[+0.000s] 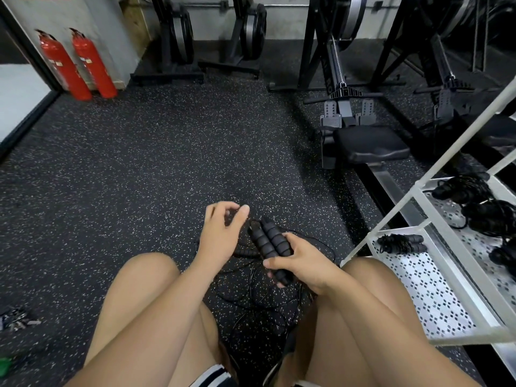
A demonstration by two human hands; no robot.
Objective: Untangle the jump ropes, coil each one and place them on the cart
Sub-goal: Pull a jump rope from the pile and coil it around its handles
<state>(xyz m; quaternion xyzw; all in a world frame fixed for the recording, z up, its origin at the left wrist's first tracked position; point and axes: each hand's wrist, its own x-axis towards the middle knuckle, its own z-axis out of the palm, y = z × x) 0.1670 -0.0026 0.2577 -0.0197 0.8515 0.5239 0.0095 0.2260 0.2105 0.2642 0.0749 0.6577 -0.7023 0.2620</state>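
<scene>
Curled beside the jump rope's cord (252, 276), well left of the cart (424, 289), our left hand (220, 236) may be pinching it; we cannot tell. Nearer the cart, our right hand (303, 261) clasps both foam handles (269, 243). Coiled ropes (402, 243) lie on the cart's shelves.

The rubber gym floor (167, 163) is black, speckled all over with white and yellowish flecks. The two cylindrical fire extinguishers (65, 68) are bright red with black tops, and the painted wall (55, 12) is pale grey. The pair of ribbed foam jump-rope handles (269, 241) is matt black, and so is the thin rope cord (251, 297). The metal cart (427, 289) is white, its shelves punched in a diamond pattern. The coiled jump ropes (399, 243) on it are black. The padded rowing-machine seat (371, 143) is black. The hem of the shorts (212, 374) is striped navy and white.
</scene>
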